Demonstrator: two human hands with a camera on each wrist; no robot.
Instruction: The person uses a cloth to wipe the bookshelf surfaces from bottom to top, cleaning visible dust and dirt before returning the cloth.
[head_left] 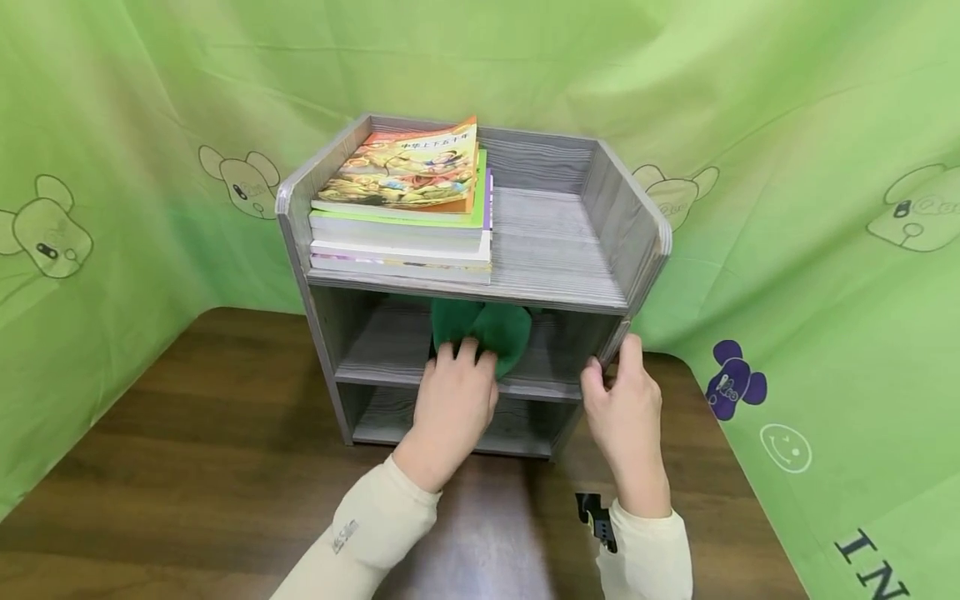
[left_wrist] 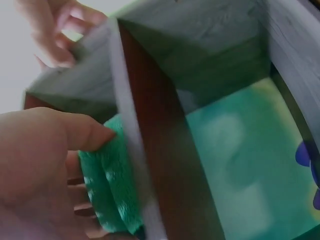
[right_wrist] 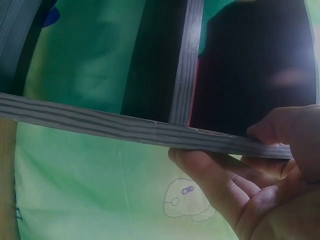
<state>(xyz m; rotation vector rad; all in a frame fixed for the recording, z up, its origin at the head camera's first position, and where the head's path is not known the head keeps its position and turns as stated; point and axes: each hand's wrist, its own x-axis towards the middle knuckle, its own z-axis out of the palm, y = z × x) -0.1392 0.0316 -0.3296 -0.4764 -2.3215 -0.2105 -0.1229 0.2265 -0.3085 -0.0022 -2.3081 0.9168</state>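
Note:
My left hand (head_left: 454,404) reaches into the middle compartment of a grey wooden shelf unit (head_left: 555,242). It holds a folded green towel (left_wrist: 120,180) with a fuzzy surface, thumb on one face and fingers behind the other. In the head view the towel (head_left: 506,329) stands up over the middle board, partly hidden by the hand and the top board. On the right, my right hand (head_left: 628,417) grips the front edge of the side panel (right_wrist: 125,126). Its thumb lies on the inner side and its fingers on the outer side, as the right wrist view shows.
Several books (head_left: 405,200) are stacked on the left of the top board, inside its raised sides. The unit stands on a brown wooden table (head_left: 187,467). A green printed cloth (head_left: 480,58) hangs close behind and on both sides.

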